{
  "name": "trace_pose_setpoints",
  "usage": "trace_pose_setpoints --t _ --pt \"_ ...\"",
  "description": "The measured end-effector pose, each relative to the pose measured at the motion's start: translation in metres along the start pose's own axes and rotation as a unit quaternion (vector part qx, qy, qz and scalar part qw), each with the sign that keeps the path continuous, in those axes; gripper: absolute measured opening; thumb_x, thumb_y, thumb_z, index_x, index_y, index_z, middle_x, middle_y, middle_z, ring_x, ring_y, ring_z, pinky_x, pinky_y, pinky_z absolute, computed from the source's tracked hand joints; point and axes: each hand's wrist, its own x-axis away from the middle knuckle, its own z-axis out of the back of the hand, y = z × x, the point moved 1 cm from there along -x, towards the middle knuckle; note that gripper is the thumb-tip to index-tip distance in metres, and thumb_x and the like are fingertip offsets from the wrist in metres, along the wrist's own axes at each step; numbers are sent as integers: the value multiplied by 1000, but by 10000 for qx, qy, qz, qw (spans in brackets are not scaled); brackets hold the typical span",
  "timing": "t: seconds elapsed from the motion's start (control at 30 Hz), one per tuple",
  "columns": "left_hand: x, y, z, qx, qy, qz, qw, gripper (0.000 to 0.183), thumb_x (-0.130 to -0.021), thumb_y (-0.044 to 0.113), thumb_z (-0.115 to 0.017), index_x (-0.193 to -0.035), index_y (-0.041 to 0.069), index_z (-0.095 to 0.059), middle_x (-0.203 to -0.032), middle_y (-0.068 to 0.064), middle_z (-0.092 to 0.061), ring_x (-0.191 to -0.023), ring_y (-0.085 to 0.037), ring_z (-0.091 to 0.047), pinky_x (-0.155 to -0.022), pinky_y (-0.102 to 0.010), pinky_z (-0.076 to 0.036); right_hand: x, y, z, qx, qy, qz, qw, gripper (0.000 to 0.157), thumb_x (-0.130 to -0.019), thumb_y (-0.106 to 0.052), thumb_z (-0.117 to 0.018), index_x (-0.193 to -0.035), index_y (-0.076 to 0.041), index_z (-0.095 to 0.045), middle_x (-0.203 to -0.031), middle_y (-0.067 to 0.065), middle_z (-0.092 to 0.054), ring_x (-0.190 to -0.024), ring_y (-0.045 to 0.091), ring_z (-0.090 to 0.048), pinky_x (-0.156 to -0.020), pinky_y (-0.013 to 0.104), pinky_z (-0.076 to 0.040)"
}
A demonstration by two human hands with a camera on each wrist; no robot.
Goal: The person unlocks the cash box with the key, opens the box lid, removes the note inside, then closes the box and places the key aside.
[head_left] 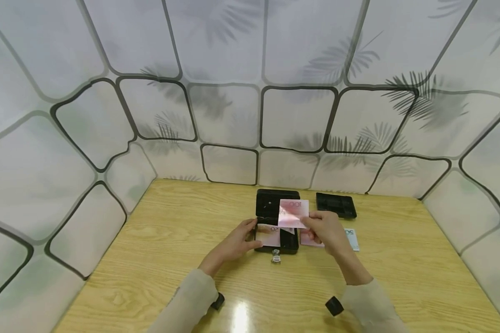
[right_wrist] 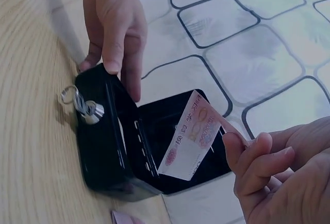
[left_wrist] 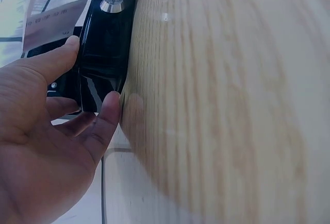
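A small black cash box [head_left: 289, 251] stands on the table with its lid [head_left: 271, 196] raised. My left hand [head_left: 233, 241] grips the box's left side, thumb on the rim and fingers around the outer wall. In the right wrist view, my right hand [right_wrist: 289, 172] pinches a pink 100 banknote [right_wrist: 188, 136] by one edge, above the open box. Inside the box lies another pink banknote [head_left: 268, 236]. A key on a ring [right_wrist: 68, 95] sits in the silver lock [right_wrist: 94, 113] at the front.
Behind and right of the box lies a black compartment tray [head_left: 337, 206]. Beside the box, partly under my right hand, are a pink banknote [head_left: 305, 239] and a blue-green 50 banknote [head_left: 352, 239]. Patterned curtain walls [head_left: 291, 120] surround the wooden table [head_left: 150, 259].
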Motion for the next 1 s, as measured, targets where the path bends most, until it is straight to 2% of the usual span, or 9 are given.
trace_pose_setpoints --t 0.13,0.3,0.63,1.0 --pt "0 1 0 -2 -12 43 10000 77 -101 20 -70 -159 -7 -28 -163 -26 -28 -148 -43 -31 -119 -56 -29 3 -1 12 61 63 -12 10000 19 -100 -9 -67 -90 7 -64 -56 4 -53 -47 9 -45 -44 21 -34" --pt "0 1 1 -22 -30 116 9999 77 -101 21 -70 -160 -5 -28 -163 -26 -27 -149 -42 -30 -119 -55 -29 5 -1 26 276 195 13 9994 24 -100 -11 -66 -107 12 -66 -57 2 -55 -48 7 -46 -43 21 -36" --pt "0 2 0 5 -36 201 9998 76 -101 20 -70 -160 -5 -28 -164 -26 -27 -149 -42 -29 -119 -55 -29 14 2 56 512 240 19 9984 33 -103 -17 -65 -117 13 -63 -61 1 -55 -50 7 -47 -47 22 -41" --pt "0 3 0 -27 -25 156 9999 75 -101 19 -70 -159 -6 -28 -163 -26 -28 -149 -42 -29 -120 -55 -28 25 1 79 556 361 -100 9977 32 -103 -20 -67 -108 11 -65 -59 0 -53 -49 9 -44 -44 24 -36"
